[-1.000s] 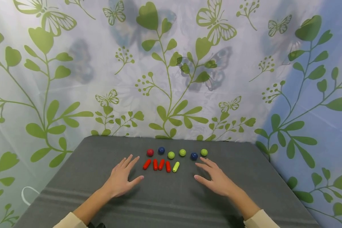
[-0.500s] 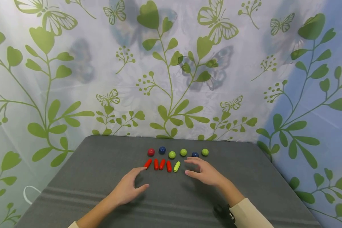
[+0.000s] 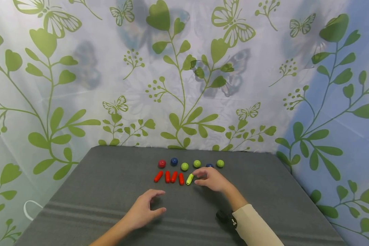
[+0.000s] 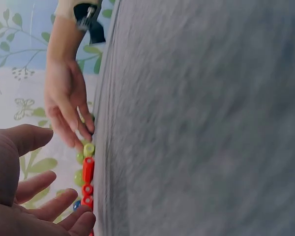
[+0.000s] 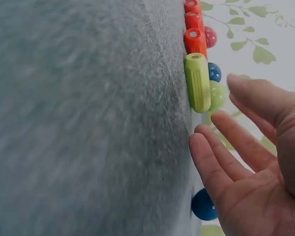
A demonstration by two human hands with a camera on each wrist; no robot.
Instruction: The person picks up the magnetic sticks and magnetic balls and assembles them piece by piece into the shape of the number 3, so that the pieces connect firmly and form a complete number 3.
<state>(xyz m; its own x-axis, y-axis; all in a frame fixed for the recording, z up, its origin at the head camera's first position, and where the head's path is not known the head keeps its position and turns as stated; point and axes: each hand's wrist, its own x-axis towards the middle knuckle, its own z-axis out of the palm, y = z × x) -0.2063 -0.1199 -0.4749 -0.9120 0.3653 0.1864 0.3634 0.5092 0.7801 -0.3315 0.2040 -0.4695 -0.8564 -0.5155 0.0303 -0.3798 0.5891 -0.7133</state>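
My right hand (image 3: 213, 179) hovers just right of a yellow-green ridged cylinder (image 3: 189, 179) with a hole in its end. Its fingers are relaxed, and in the right wrist view a gap shows between them and the cylinder (image 5: 198, 83). Several red cylinders (image 3: 181, 178) of the same kind lie in a row to the left. My left hand (image 3: 144, 210) is held over the grey table nearer to me, fingers loosely bent with nothing between them. Behind the right hand, a dark blue ball (image 3: 209, 165) is partly hidden.
Behind the cylinders lie a red ball (image 3: 162, 164), another blue ball (image 3: 174, 161) and several yellow-green balls (image 3: 184, 166). The grey cloth-covered table (image 3: 110, 191) ends at a leaf-and-butterfly patterned curtain (image 3: 135, 112). A white loop (image 3: 27, 210) hangs past the left edge.
My right hand has moved left to the yellow-green cylinder. My left hand has drawn back toward me and slightly right, away from the red cylinders. The cylinders and balls lie as before.
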